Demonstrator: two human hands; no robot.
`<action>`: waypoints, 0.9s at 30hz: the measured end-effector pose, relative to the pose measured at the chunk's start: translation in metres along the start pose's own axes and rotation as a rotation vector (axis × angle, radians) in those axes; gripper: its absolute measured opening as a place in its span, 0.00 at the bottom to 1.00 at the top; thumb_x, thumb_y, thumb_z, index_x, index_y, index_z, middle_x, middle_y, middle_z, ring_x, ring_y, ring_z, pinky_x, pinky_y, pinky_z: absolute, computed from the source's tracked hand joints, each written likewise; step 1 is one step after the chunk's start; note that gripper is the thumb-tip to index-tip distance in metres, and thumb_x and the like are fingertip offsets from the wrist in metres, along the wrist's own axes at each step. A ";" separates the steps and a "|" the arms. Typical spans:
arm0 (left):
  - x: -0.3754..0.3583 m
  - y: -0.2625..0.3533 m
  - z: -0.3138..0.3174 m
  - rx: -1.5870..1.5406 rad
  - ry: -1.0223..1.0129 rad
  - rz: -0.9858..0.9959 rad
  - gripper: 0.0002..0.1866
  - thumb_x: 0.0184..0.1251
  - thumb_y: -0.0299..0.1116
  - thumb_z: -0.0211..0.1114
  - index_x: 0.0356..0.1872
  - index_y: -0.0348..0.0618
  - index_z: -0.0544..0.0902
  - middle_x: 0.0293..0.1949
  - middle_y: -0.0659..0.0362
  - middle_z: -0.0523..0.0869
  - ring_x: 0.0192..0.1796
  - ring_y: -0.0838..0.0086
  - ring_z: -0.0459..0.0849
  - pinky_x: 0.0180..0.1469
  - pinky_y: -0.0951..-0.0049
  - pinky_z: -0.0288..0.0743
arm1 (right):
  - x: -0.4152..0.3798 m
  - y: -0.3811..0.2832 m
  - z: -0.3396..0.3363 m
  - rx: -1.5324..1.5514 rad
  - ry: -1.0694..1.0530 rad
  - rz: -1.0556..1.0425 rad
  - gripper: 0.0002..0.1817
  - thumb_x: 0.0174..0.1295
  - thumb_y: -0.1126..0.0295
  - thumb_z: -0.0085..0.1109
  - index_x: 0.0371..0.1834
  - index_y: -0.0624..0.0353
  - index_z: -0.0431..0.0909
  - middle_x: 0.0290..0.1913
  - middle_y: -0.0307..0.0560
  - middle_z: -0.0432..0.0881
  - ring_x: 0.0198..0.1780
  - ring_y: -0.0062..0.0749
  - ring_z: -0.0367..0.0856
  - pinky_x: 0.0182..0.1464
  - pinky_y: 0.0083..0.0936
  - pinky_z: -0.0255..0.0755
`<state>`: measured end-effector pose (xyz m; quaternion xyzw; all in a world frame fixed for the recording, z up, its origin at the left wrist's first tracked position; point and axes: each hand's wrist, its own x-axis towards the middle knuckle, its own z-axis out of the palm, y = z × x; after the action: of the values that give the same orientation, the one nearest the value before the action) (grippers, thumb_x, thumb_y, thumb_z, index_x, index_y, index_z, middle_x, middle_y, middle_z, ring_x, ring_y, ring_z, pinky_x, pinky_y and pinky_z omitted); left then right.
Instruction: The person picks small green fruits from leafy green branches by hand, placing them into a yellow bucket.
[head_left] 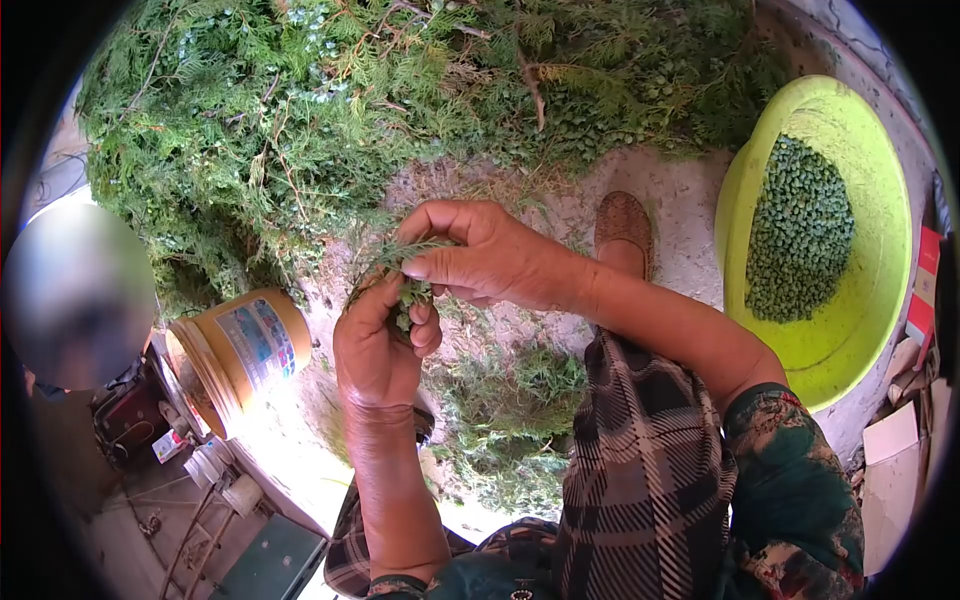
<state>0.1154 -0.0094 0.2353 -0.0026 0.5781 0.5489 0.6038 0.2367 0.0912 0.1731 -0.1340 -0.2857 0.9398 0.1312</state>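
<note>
My left hand [385, 345], palm up, has its fingers curled round a small green sprig [408, 300] with a few green cones showing between them. My right hand [490, 255] comes in from the right, its thumb and index finger pinched on the leafy top of the same sprig, close beside the left fingertips. Whether a cone is between the right fingers is hidden. Beyond both hands lies a big heap of green conifer branches [330, 130]. To the right stands a yellow-green basin [870, 330] holding a pile of small green cones [800, 235].
An orange-yellow bucket [285, 335] lies tipped on its side at the left. Cut sprigs [510, 400] are on the ground below my hands. My shoe [623, 225] is right of the hands. Cardboard [890, 470] lies at the lower right; a blurred patch covers the far left.
</note>
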 end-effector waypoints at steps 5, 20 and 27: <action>0.005 -0.004 -0.014 -0.278 -0.231 -0.104 0.09 0.68 0.32 0.51 0.38 0.35 0.73 0.21 0.59 0.70 0.19 0.76 0.66 0.21 0.77 0.59 | 0.000 0.007 -0.007 0.161 -0.076 0.032 0.09 0.67 0.66 0.53 0.44 0.59 0.70 0.24 0.31 0.68 0.18 0.08 0.57 0.16 0.10 0.49; 0.007 -0.008 0.003 -0.202 -0.003 0.046 0.09 0.73 0.36 0.49 0.40 0.40 0.72 0.28 0.61 0.71 0.25 0.79 0.66 0.24 0.81 0.60 | -0.002 0.009 -0.018 0.215 -0.034 -0.028 0.09 0.63 0.70 0.55 0.44 0.60 0.72 0.31 0.35 0.74 0.17 0.09 0.60 0.15 0.10 0.53; 0.005 -0.008 0.006 -0.150 0.063 0.096 0.06 0.69 0.32 0.55 0.40 0.41 0.73 0.25 0.59 0.76 0.24 0.77 0.71 0.24 0.81 0.61 | 0.002 0.009 -0.005 -0.149 0.077 -0.150 0.10 0.63 0.70 0.57 0.44 0.62 0.73 0.27 0.30 0.70 0.18 0.07 0.60 0.16 0.11 0.54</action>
<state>0.1237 -0.0049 0.2285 -0.0372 0.5535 0.6185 0.5566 0.2348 0.0878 0.1635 -0.1574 -0.3587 0.8976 0.2019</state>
